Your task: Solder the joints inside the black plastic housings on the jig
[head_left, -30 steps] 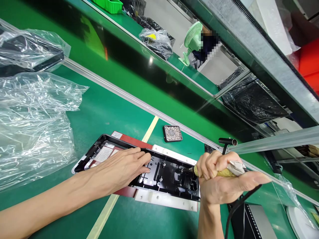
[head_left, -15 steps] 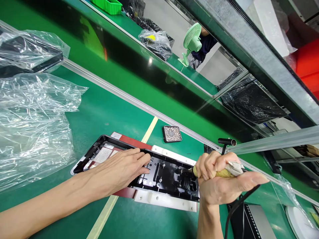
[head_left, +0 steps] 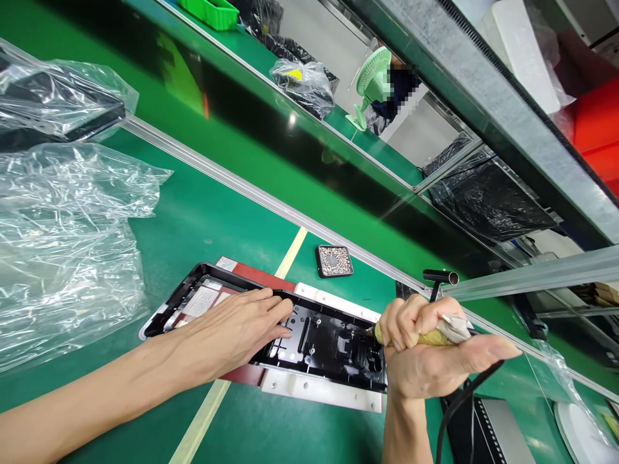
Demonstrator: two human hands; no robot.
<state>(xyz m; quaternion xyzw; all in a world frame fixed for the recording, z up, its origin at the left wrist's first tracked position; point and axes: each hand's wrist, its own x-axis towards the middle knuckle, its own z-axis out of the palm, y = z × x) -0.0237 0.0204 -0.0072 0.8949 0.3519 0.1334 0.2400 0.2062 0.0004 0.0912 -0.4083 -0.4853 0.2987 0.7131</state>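
Head view, the only 1 shown: 2 bare hands are at 1 long black plastic housing [head_left: 329, 341], which lies on 1 red-brown board [head_left: 278, 278] on the green table [head_left: 242, 212]. Along its right part run 2 white strips [head_left: 322, 388], 1 on the far side and 1 on the near side.

The left hand [head_left: 244, 316] lies across the middle of the housing, its grip open, fingers straight and together, touching it. The right hand [head_left: 420, 367], at the right end, has its grip closed around 1 tool with a yellow handle [head_left: 435, 336]; the tool points left, over the inside of the housing, and I cannot tell exactly what its tip touches. From the handle 1 black cable [head_left: 445, 412] hangs toward the near side.

Beyond the housing stands 1 small dark tray [head_left: 319, 264], holding many metallic pieces [head_left: 336, 261], too small to count. At left lie 1 heap of clear plastic film [head_left: 68, 238] and, farther back, 1 wrapped dark item [head_left: 62, 100]. At the far side are 1 green bin [head_left: 217, 19], 1 pale green fan [head_left: 373, 74] and 1 partly hidden person [head_left: 401, 90].
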